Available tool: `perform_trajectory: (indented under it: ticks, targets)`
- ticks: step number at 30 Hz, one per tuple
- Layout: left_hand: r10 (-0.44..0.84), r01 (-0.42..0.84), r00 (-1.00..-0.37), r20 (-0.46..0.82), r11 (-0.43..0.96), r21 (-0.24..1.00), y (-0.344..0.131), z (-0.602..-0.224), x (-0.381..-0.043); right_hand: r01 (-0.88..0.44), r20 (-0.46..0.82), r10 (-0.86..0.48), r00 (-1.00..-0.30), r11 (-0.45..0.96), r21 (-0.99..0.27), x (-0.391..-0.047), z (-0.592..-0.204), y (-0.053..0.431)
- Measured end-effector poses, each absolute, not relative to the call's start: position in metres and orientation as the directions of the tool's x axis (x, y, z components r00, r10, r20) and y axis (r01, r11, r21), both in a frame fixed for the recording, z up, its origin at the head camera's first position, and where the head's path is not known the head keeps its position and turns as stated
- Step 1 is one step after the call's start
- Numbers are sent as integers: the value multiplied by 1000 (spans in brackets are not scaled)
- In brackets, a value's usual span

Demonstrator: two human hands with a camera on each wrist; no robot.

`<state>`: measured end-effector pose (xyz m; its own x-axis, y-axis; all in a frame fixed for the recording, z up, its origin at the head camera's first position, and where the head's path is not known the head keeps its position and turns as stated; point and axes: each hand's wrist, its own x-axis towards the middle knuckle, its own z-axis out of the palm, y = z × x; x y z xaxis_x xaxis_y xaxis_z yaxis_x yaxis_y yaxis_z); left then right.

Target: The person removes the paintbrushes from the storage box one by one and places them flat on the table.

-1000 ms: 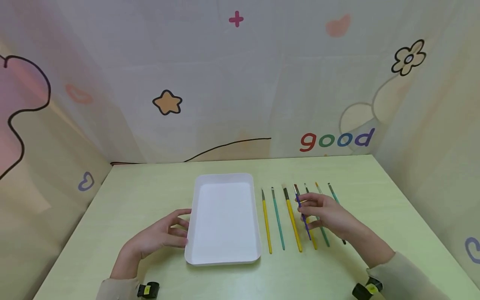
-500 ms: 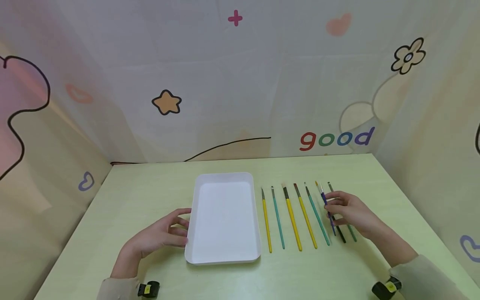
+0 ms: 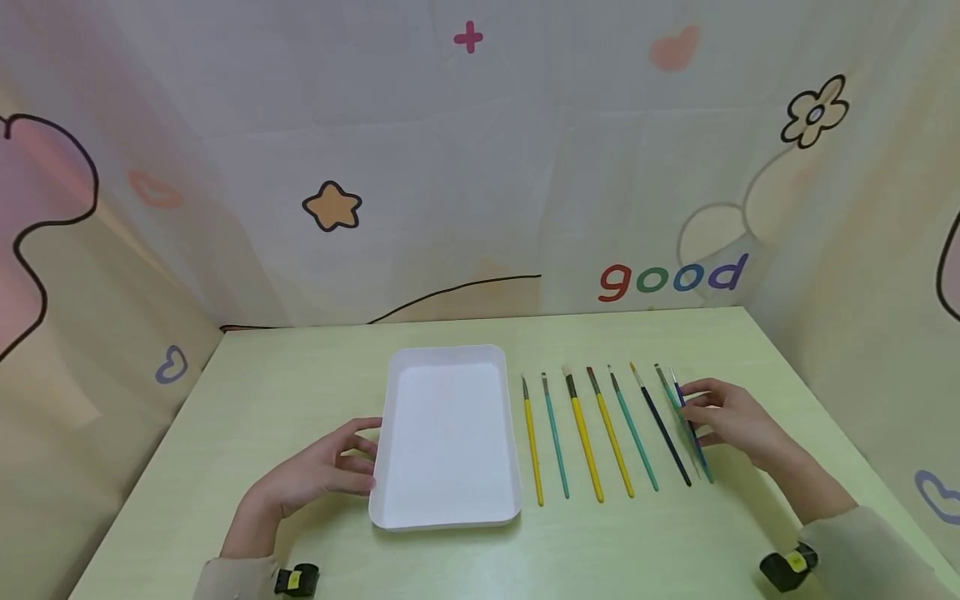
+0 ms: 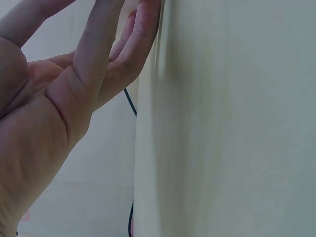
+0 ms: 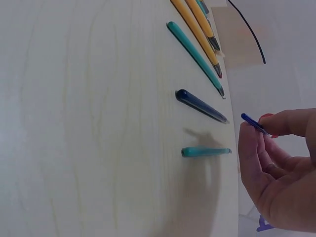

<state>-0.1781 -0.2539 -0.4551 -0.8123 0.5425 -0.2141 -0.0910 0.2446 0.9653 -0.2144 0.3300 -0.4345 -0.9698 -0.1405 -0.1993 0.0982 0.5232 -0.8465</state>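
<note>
In the head view my right hand (image 3: 738,421) pinches a slim blue paintbrush (image 3: 698,448) between thumb and fingertips. The brush hangs above the table, bristles pointing away, over the rightmost teal paintbrush (image 3: 668,390). The right wrist view shows the held brush's blue handle end (image 5: 251,121) sticking out of the pinch, with the teal brush (image 5: 205,151) lying below on the table. My left hand (image 3: 311,473) rests its fingertips against the left side of a shallow white tray (image 3: 447,433), fingers loosely bent. The left wrist view does not show the tray.
Left of the teal brush lie a dark blue brush (image 3: 663,429) and several yellow and teal brushes (image 3: 583,442) in a spaced row, right of the tray. A printed curtain (image 3: 450,167) stands behind the pale table (image 3: 300,367).
My right hand has carried the blue paintbrush rightward along the row, from above a yellow brush to above the rightmost teal one. My left hand stays at the tray.
</note>
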Motion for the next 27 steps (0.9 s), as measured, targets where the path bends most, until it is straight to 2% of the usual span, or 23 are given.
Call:
perform_trajectory:
  ticks: [7,13,21,27]
  targets:
    - [541,-87,-814,-210,244,966,-253,-454,-179,95,-186,-93,-978,596,-797,-217,-434,340]
    - [538,-89,-815,-215,251,964,-253,-454,-179,92,-175,-44,-984,713,-695,-222,-441,350]
    - [543,-94,-812,-214,240,966,-253,-455,-178,0,-60,-37,-997,847,-531,-225,-452,364]
    - [541,-96,-813,-215,240,966,-253,-456,-178,-15,-26,-32,-999,867,-499,-227,-457,362]
